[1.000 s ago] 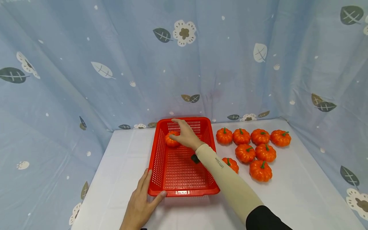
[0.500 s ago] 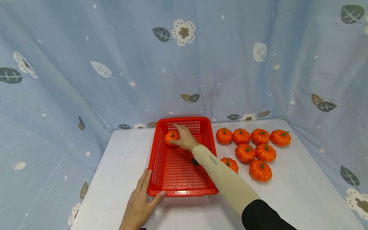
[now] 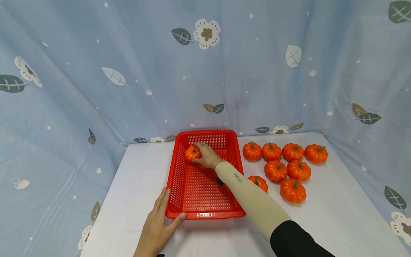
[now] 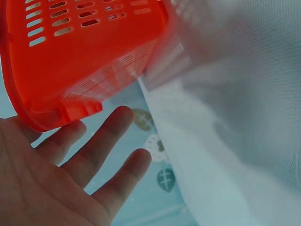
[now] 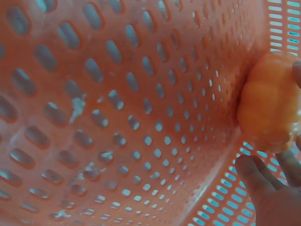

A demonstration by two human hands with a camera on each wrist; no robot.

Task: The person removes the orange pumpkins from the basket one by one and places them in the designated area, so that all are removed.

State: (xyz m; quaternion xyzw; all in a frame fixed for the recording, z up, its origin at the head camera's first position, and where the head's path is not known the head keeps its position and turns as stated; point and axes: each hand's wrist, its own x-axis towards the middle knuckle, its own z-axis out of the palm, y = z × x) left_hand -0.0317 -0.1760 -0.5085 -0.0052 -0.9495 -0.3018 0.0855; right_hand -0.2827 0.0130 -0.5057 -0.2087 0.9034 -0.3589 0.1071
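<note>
Inside the red plastic basket (image 3: 208, 215), toward its back left corner, sits a small orange toy pumpkin (image 3: 191, 154) with a green stem. My right hand (image 3: 207, 156) reaches in over the basket and grips this pumpkin from its right side. In the right wrist view, the pumpkin (image 5: 268, 103) is close to the perforated wall, with fingertips (image 5: 254, 172) below it and the rest of the hand partly cut off. At the basket's front left corner my left hand (image 3: 157, 223) rests with fairly straight fingers along the outside and thumb at the front rim.
Several more pumpkins (image 3: 275, 170) stand in loose rows on the white table (image 3: 334, 214) right of the basket. One of them (image 3: 258, 183) is partly covered by the right sleeve (image 3: 253, 200). A blue patterned curtain (image 3: 144, 71) hangs behind and at both sides.
My right hand has lowered, and its fingers have drawn in around the pumpkin in the basket. The left hand has stayed at the front left corner. The view has shifted slightly.
</note>
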